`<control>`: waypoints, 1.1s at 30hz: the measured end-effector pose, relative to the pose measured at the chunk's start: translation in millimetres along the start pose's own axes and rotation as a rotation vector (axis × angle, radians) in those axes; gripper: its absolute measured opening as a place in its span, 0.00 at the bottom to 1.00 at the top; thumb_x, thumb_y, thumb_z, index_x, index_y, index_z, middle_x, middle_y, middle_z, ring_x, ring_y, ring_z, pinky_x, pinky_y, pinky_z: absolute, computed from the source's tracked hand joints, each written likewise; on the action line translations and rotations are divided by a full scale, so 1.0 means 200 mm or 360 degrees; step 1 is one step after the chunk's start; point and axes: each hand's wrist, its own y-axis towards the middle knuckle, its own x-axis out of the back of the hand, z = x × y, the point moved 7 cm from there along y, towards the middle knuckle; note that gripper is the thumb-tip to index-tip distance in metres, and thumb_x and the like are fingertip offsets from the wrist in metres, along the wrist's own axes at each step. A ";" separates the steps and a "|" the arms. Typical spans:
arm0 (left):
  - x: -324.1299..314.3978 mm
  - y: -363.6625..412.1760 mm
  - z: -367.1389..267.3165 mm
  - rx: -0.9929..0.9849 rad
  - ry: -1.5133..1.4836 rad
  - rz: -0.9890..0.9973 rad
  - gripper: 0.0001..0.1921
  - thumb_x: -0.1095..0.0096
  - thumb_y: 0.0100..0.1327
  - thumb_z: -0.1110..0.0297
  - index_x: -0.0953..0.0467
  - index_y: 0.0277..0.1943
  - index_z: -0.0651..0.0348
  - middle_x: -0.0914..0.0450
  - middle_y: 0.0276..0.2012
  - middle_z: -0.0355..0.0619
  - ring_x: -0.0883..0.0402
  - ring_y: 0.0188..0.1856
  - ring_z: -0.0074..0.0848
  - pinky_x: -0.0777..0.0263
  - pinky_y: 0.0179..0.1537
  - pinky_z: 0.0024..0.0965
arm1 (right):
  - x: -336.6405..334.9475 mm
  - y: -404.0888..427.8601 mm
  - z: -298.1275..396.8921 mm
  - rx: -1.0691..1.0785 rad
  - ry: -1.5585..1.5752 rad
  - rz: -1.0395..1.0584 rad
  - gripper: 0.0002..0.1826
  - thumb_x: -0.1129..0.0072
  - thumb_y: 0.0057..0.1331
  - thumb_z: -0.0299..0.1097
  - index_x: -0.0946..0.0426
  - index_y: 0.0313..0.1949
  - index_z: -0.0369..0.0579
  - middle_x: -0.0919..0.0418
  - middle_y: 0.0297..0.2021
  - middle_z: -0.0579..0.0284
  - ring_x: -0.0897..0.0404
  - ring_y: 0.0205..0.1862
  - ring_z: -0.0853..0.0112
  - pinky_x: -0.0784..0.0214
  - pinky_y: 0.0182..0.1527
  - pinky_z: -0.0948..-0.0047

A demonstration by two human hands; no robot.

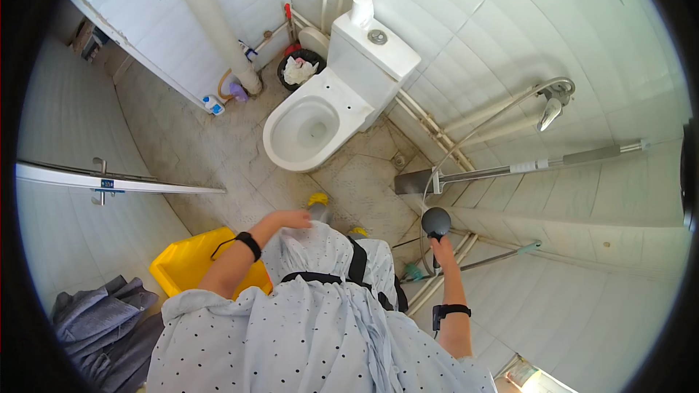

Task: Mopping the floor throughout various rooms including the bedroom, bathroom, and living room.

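My right hand [443, 250] is wrapped around the handle of a grey hand shower head [436, 222]. The shower's flexible metal hose [480, 130] loops from it up to a chrome mixer tap [551, 112] on the tiled wall. In front of my body, my left hand [296, 219] is by the skirt of my dotted dress [314, 245]. Its fingers are blurred, so their position is unclear. Ahead stands a white ceramic toilet [355, 101] with no seat on its bowl. A white cup-like object [362, 11] sits on the tank beside the flush button [377, 37].
A flat mop [415, 181] leans on the right wall, with another pole [499, 259] lower down. Behind my left arm is a yellow plastic tub [185, 262]. A lined waste bin [300, 70], a bottle [213, 105] and a drainpipe [218, 22] stand left; a door [158, 187] juts in.
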 end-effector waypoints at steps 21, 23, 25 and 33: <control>-0.38 -0.28 0.40 0.0682 -0.1024 -0.0435 0.39 0.57 0.54 0.36 0.44 0.61 0.59 0.45 0.62 0.49 0.45 0.62 0.35 0.49 0.58 0.36 | 0.08 0.36 0.31 0.0286 -0.0092 -0.0170 0.14 0.53 0.57 0.38 0.33 0.32 0.36 0.29 0.20 0.56 0.30 0.23 0.69 0.39 0.28 0.72; -0.41 -0.24 0.45 0.0657 -0.1038 -0.0416 0.41 0.57 0.53 0.36 0.45 0.61 0.60 0.47 0.62 0.49 0.46 0.62 0.35 0.50 0.59 0.35 | 0.08 0.35 0.35 0.0228 -0.0089 -0.0106 0.14 0.53 0.57 0.38 0.32 0.32 0.36 0.29 0.20 0.56 0.30 0.23 0.69 0.39 0.28 0.72; -0.42 -0.22 0.47 0.0639 -0.1046 -0.0408 0.42 0.57 0.53 0.35 0.47 0.62 0.61 0.48 0.63 0.49 0.48 0.63 0.35 0.52 0.60 0.34 | 0.08 0.33 0.42 0.0173 -0.0086 -0.0043 0.15 0.53 0.57 0.38 0.32 0.32 0.36 0.29 0.20 0.56 0.30 0.24 0.69 0.39 0.28 0.72; -0.41 -0.20 0.49 0.0581 -0.1045 -0.0359 0.44 0.57 0.52 0.34 0.48 0.62 0.64 0.49 0.63 0.50 0.49 0.64 0.35 0.54 0.61 0.32 | 0.06 0.28 0.45 0.0086 -0.0074 -0.0059 0.14 0.53 0.57 0.38 0.32 0.31 0.36 0.28 0.21 0.54 0.28 0.24 0.67 0.37 0.29 0.71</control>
